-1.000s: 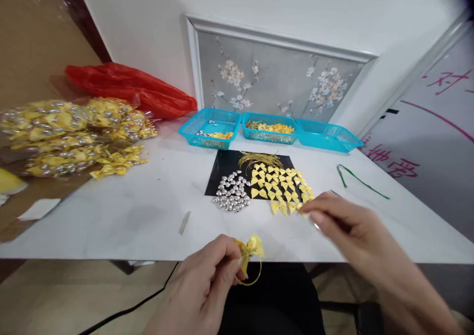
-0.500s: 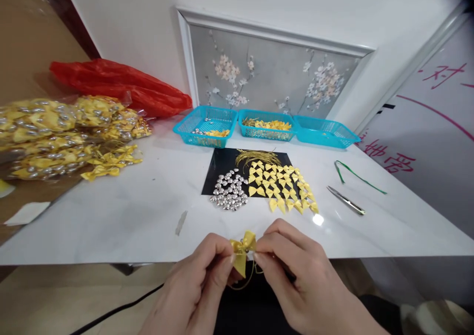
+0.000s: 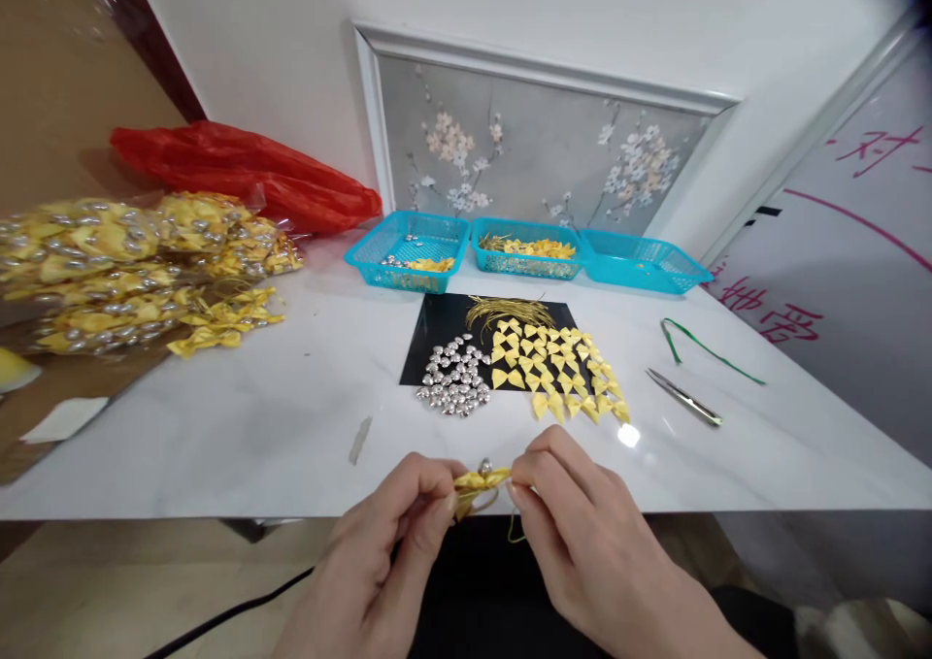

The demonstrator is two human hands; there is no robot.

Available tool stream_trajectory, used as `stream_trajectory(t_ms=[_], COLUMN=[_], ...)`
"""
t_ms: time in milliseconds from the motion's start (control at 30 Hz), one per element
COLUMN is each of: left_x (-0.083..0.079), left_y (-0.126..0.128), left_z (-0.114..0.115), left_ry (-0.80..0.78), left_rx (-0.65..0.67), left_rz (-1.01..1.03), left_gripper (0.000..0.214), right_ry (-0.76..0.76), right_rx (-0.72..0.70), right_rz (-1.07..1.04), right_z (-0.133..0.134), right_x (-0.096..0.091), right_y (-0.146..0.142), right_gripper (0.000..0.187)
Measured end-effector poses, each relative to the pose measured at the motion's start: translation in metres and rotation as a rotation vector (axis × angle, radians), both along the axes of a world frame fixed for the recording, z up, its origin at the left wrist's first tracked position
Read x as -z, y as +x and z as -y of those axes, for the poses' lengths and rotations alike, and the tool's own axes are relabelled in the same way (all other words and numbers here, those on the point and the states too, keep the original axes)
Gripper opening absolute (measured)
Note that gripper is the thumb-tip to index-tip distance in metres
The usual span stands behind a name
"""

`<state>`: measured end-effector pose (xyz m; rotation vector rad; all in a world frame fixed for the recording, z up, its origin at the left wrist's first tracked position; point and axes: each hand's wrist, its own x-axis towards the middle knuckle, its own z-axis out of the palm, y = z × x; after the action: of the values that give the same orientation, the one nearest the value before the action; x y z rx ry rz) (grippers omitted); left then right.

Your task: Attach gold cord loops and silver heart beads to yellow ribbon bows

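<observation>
My left hand (image 3: 393,552) and my right hand (image 3: 582,543) both pinch a small yellow ribbon bow (image 3: 479,480) at the near table edge. A silver bead (image 3: 485,466) sits on top of the bow, and a thin gold thread hangs below it. Beyond my hands, a black mat (image 3: 444,324) carries a pile of silver beads (image 3: 452,385), rows of yellow bows (image 3: 557,368) and a bundle of gold threads (image 3: 506,308).
Three turquoise baskets (image 3: 524,251) line the wall under a flower picture. Bags of finished yellow bows (image 3: 123,271) and a red plastic bag (image 3: 240,174) lie at the left. Metal tweezers (image 3: 684,397) and a green tie (image 3: 703,348) lie on the white table (image 3: 254,416) at the right.
My right hand left the tweezers on the table at the right and came back to the bow. Both hands now pinch it, and the bow is turned flat with the bead up.
</observation>
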<state>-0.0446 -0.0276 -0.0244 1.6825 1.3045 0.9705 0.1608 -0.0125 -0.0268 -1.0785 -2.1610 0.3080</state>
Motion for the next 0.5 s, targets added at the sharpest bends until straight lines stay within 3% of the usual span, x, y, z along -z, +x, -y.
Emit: stream_trajectory(t_ms=[267,500], left_x=[-0.0044,-0.0029], left_y=[0.0041,0.0035], left_z=[-0.0062,-0.0087], left_ry=[-0.622,-0.737], left_rx=[-0.051,0.06], left_rz=[0.84,0.886], left_gripper=[0.019,0.016], right_ry=[0.055,0.043], right_rx=[-0.017,-0.006], right_rz=[0.045,0.11], right_z=[-0.0002,-0.0003], right_x=[-0.0006,0.0039], right_y=[-0.0062,-0.0093], right_gripper=[0.017,0.019])
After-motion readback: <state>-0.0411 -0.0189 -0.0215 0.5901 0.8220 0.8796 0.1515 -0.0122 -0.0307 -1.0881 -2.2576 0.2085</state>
